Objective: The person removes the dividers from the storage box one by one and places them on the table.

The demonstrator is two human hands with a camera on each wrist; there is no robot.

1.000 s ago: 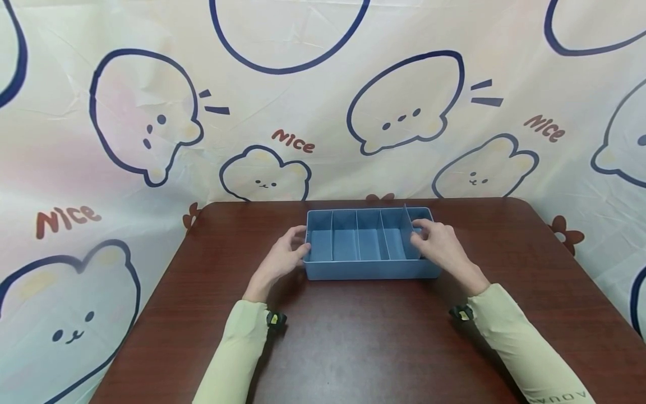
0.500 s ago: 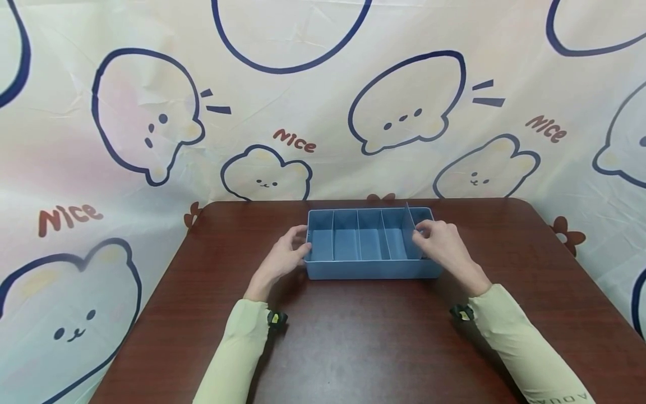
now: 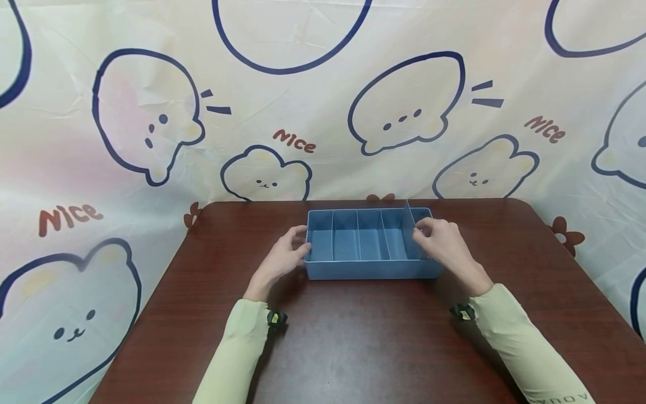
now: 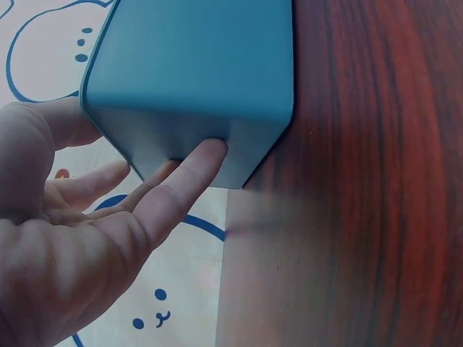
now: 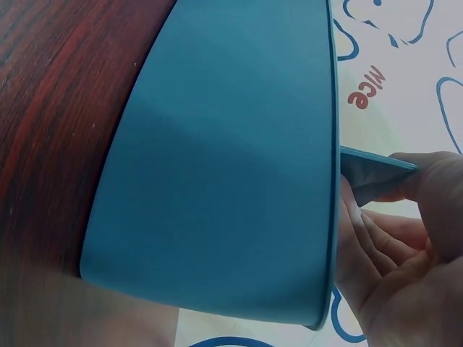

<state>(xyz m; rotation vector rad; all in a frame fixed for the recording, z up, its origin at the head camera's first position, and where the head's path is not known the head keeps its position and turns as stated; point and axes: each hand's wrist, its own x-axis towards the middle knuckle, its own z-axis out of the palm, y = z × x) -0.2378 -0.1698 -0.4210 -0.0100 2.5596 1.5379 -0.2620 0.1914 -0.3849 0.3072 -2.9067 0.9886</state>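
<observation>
A blue divider box (image 3: 372, 270) with several compartments in a row sits on the table. At its left end my left hand (image 3: 279, 259) holds the end wall: in the left wrist view the fingers (image 4: 195, 168) lie on the outside and the thumb tip is hidden behind the rim. My right hand (image 3: 444, 247) pinches a thin blue divider (image 3: 408, 216) near the box's right end. This divider stands tilted, its far top corner above the rim; in the right wrist view the divider (image 5: 372, 170) juts past the rim between thumb and fingers. Its lower edge is hidden.
The dark brown wooden table (image 3: 353, 348) reaches back to a cartoon-printed cloth (image 3: 323, 101), which also hangs at both sides. Inside the box, other thin dividers (image 3: 358, 235) stand upright.
The divider in my right hand has risen a little, its far corner now higher above the rim. My right hand has shifted very slightly; the left hand and the box have stayed put.
</observation>
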